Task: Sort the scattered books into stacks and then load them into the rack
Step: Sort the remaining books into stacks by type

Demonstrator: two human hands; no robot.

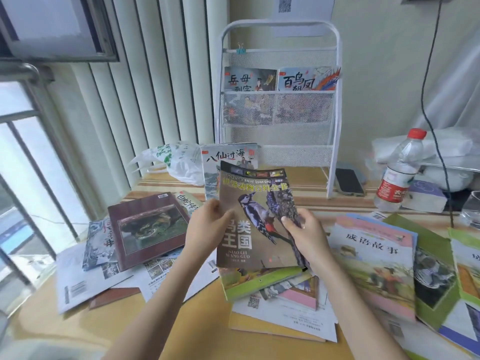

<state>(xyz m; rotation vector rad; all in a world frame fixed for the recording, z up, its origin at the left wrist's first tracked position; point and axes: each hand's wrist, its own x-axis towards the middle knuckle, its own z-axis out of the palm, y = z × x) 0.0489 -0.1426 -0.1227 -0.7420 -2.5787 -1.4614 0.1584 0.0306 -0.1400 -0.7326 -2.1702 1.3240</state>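
Observation:
I hold a brown bird book [255, 216] with a woodpecker on its cover upright above the table's middle. My left hand [207, 224] grips its left edge and my right hand [302, 229] grips its right edge. Under it lies a green-edged book [259, 284] on a loose pile. A maroon book [149, 227] lies to the left on scattered books and papers. Pink and green books [374, 266] are spread on the right. The white mesh rack [279, 113] stands at the back with two picture books [281, 79] in its upper pocket. Another picture book [228, 157] leans behind the bird book.
A water bottle [397, 172] with a red cap stands at the right, next to a dark phone [349, 181] by the rack's foot. A white plastic bag [174, 162] lies at the back left. A black cable [431, 113] hangs down the wall on the right.

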